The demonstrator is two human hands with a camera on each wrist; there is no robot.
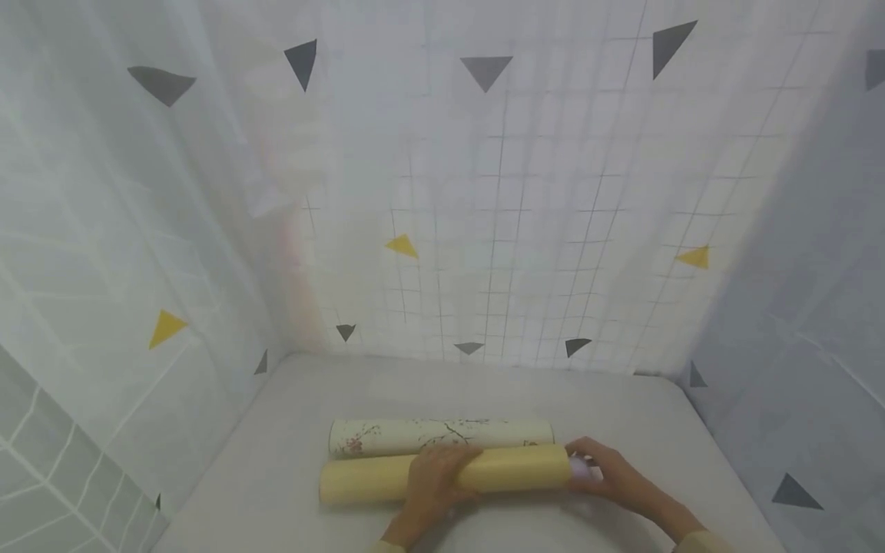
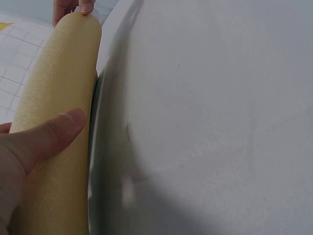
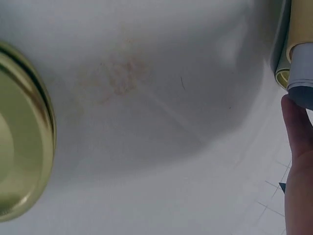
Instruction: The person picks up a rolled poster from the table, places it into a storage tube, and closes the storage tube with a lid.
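A yellow roll (image 1: 366,481), which looks like wallpaper, lies crosswise on the pale surface. My left hand (image 1: 437,480) grips it near the middle, with the thumb (image 2: 58,132) on its near side. From its right end sticks out a whitish rolled piece (image 3: 301,66). At that end my right hand (image 1: 611,475) holds the whitish piece between thumb and fingers. Just behind the yellow roll lies a cream roll with a blossom-branch print (image 1: 394,435), partly hidden by it.
Pale curtains (image 1: 553,192) with grey and yellow triangles enclose the bed-like surface (image 1: 429,384) at the back and sides. In the right wrist view, a round greenish thing with a golden rim (image 3: 49,132) reaches in at the left edge.
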